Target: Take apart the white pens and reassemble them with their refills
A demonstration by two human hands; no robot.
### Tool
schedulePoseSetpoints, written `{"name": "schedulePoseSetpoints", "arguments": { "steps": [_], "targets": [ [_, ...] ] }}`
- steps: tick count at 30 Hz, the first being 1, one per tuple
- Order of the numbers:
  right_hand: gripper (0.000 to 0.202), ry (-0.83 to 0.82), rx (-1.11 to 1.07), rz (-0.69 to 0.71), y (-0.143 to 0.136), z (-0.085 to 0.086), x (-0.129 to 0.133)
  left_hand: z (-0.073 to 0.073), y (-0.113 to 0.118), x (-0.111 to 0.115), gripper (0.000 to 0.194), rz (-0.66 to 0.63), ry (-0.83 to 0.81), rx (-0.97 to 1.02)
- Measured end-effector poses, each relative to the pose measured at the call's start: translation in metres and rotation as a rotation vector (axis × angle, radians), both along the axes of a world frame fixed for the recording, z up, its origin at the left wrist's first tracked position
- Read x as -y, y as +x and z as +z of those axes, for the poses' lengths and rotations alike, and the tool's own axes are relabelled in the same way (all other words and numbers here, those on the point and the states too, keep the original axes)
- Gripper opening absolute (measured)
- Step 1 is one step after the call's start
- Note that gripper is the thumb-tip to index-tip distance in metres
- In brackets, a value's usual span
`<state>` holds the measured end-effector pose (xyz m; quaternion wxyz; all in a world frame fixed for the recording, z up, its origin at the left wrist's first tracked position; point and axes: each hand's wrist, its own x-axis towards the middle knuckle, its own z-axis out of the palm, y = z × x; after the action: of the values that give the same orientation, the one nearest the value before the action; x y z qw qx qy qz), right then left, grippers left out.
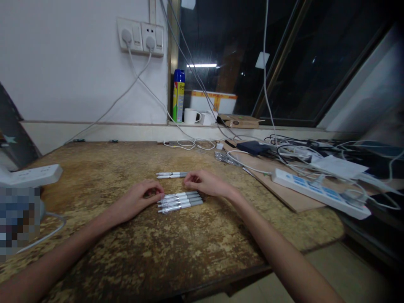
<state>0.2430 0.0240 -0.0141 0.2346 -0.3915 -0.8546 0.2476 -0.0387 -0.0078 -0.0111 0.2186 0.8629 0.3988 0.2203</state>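
Observation:
Several white and grey pens (179, 202) lie side by side on the worn wooden table (151, 248). Beyond them is a smaller group of similar pens (170, 174). My left hand (139, 200) is at the left ends of the nearer row, thumb and fingertips curled together by the pen tips; what they may grip is too small to tell. My right hand (205, 183) hovers near the right end of the farther pens, its fingers bent toward the thumb. Whether it holds anything is hidden.
A white power strip (318, 191) and a brown board (290, 200) lie at the right, with tangled cables behind. Another white strip (34, 174) is at the left. On the sill stand a spray can (178, 97) and a white mug (190, 115).

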Motion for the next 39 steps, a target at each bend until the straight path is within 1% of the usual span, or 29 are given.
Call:
{"name": "schedulePoseSetpoints", "arguments": {
  "steps": [3,4,6,11,15,18,20,22,23,24,26,28,29,32,35,39],
  "targets": [
    [0.012,0.249,0.02,-0.144,0.0,-0.007,-0.005,0.002,0.002,0.001,0.036,0.009,-0.012,-0.004],
    [0.01,0.302,0.033,-0.169,0.0,-0.01,-0.006,0.003,0.002,0.001,0.036,0.014,-0.015,-0.001],
    [0.01,0.351,0.062,-0.189,0.0,-0.015,-0.01,0.003,0.002,0.0,0.036,0.031,-0.013,0.01],
    [0.01,0.368,0.082,-0.193,-0.001,-0.025,-0.016,-0.002,-0.001,-0.006,0.037,0.08,0.032,0.022],
    [0.01,0.36,0.083,-0.18,-0.001,-0.029,-0.022,-0.007,-0.004,-0.009,0.032,0.117,0.087,0.001],
    [0.011,0.373,0.056,-0.135,-0.001,-0.027,-0.023,-0.006,-0.003,-0.01,0.03,0.149,0.232,-0.006],
    [0.011,0.375,0.007,-0.09,-0.002,-0.022,-0.021,-0.003,0.001,-0.011,0.029,0.179,0.363,0.001],
    [0.011,0.357,-0.058,-0.059,-0.005,-0.014,-0.016,0.002,0.008,-0.013,0.032,0.183,0.426,0.017],
    [0.01,0.341,-0.09,-0.053,-0.006,-0.009,-0.013,0.004,0.011,-0.015,0.034,0.169,0.405,0.03],
    [0.01,0.325,-0.119,-0.05,-0.007,-0.005,-0.01,0.005,0.015,-0.017,0.036,0.146,0.346,0.048],
    [0.01,0.307,-0.164,-0.05,-0.008,0.001,-0.005,0.006,0.022,-0.022,0.038,0.111,0.19,0.104],
    [0.01,0.3,-0.193,-0.048,-0.008,0.003,-0.002,0.006,0.025,-0.027,0.039,0.103,0.079,0.167],
    [0.011,0.298,-0.202,-0.047,-0.008,0.003,-0.002,0.006,0.026,-0.029,0.039,0.102,0.057,0.19],
    [0.01,0.29,-0.214,-0.048,-0.009,-0.001,-0.003,0.005,0.024,-0.03,0.037,0.084,0.065,0.207],
    [0.009,0.277,-0.231,-0.05,-0.011,-0.004,-0.004,0.007,0.022,-0.024,0.034,0.085,0.119,0.187],
    [0.012,0.235,-0.268,-0.078,-0.016,-0.002,0.0,0.01,0.023,-0.016,0.031,0.11,0.171,0.203]
  ]
}}
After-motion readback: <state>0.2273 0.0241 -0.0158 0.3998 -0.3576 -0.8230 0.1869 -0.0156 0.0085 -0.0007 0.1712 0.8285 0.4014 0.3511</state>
